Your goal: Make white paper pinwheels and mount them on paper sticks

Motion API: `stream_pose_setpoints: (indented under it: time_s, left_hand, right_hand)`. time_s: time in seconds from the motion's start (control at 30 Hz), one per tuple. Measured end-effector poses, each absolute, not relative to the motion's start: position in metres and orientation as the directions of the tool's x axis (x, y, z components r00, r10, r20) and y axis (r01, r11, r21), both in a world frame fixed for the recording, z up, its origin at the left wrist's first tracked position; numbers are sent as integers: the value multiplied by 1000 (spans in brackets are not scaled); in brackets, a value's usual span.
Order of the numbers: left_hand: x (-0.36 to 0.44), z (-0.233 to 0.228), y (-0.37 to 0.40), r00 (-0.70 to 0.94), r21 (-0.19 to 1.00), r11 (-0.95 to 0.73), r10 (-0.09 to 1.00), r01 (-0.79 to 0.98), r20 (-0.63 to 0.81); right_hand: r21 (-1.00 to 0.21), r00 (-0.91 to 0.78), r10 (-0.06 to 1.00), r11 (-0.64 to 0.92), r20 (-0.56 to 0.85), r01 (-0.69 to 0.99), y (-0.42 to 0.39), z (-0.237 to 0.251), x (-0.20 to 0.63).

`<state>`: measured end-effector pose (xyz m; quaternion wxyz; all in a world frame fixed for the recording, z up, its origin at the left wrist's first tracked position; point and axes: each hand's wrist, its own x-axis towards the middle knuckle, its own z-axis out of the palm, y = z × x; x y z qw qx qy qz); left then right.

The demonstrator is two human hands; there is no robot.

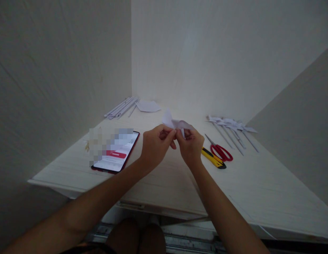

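We hold a small folded piece of white paper (174, 124) above the white table (259, 183), pinched between both hands. Our left hand (155, 146) is closed on its near left edge with thumb and forefinger, and our right hand (190, 145) is closed on the near right edge, the fingertips of the two hands almost touching. The paper rises just beyond the fingertips, one pointed flap standing up toward the left.

To our judgement, we are working a fold or a pinch at the base of the piece. To do it well, we keep both grips close to the crease, press with the thumb pads and hold the flaps level so the thin paper does not tear or skew.

Just right of the right hand lie a yellow utility knife (213, 158) and red-handled scissors (220, 151), and farther right a row of paper pinwheels on sticks (232, 128). Left of the left hand lies a smartphone (116, 155) with its screen lit. Beyond it, well apart, rest a bundle of rolled paper sticks (122, 107) and a flat paper cutout (148, 106).
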<state>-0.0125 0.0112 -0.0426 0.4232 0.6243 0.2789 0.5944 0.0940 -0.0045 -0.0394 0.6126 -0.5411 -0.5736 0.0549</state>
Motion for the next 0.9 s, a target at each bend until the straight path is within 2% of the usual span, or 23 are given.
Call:
stream_pose_setpoints:
  time_s: [0.23,0.43,0.67,0.9]
  left_hand:
    - [-13,-44,12,174,844,-465,838,-268,517]
    - [-11,-42,12,173,841,-470,836,-268,522]
    - [-12,-44,14,165,829,-479,828,-288,536]
    - [-12,-45,14,158,828,-526,816,-196,556]
  right_hand:
    - [-825,382,742,413,551,386,-2,-33,95]
    - [-887,386,799,409,461,213,0,-32,95]
    - [-894,384,807,397,448,208,1,-32,98]
    - [-893,363,819,435,445,114,2,-31,96]
